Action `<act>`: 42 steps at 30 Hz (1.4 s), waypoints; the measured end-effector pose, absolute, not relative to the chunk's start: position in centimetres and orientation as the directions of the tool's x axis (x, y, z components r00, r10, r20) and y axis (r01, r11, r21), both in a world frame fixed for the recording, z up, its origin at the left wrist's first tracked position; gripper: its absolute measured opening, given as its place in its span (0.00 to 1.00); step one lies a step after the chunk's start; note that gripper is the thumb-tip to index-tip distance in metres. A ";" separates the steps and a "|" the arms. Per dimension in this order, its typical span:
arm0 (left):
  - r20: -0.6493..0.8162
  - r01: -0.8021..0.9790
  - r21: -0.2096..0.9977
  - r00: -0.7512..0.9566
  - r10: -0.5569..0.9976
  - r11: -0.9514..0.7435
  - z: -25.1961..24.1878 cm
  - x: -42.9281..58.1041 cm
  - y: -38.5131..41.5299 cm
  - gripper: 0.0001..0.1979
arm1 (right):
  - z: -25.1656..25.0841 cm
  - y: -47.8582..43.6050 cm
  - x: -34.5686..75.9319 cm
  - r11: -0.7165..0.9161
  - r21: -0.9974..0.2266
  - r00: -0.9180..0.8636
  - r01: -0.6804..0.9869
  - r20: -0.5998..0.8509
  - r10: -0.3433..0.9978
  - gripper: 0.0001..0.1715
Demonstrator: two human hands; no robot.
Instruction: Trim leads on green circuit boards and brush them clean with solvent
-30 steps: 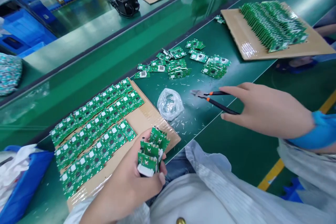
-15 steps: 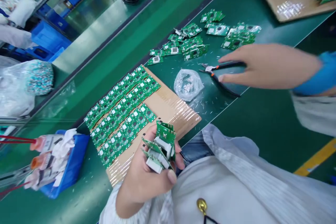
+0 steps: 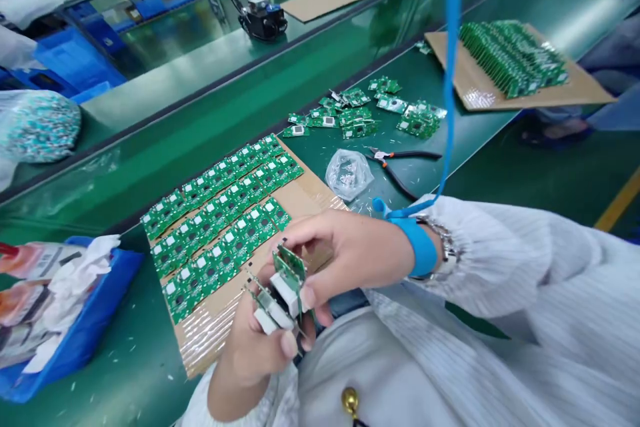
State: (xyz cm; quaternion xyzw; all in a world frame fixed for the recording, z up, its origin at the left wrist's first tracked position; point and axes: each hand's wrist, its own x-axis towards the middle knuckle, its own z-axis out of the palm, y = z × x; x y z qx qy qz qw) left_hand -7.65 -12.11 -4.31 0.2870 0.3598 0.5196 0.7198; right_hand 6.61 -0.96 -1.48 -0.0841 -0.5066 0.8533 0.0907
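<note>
A stack of green circuit boards (image 3: 283, 283) is being held above the near edge of a cardboard sheet (image 3: 203, 347), cupped in the left hand (image 3: 255, 357) and pinched by the right hand (image 3: 345, 247); rows of boards (image 3: 215, 227) are being carried on that sheet, with side cutters (image 3: 395, 170) lying farther right on the worktop (image 3: 125, 347).

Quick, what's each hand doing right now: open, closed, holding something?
Left hand: closed, holding a small bunch of green circuit boards with white connectors.
Right hand: closed in a pinch on those same boards.
</note>
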 end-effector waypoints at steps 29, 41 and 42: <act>-0.617 -0.766 0.592 -0.231 0.752 0.250 -6.8 -10.9 -14.2 0.16 | -6.7 4.7 0.8 0.413 -0.245 -0.456 0.877 -0.159 0.876 0.19; -0.628 -0.746 0.599 -0.210 0.749 0.292 -6.8 -11.1 -13.9 0.16 | -7.6 5.0 1.7 0.406 -0.334 -0.483 0.851 -0.190 0.855 0.18; -0.628 -0.743 0.602 -0.217 0.747 0.291 -6.8 -11.1 -13.9 0.17 | -7.5 5.0 1.7 0.400 -0.353 -0.481 0.846 -0.181 0.858 0.18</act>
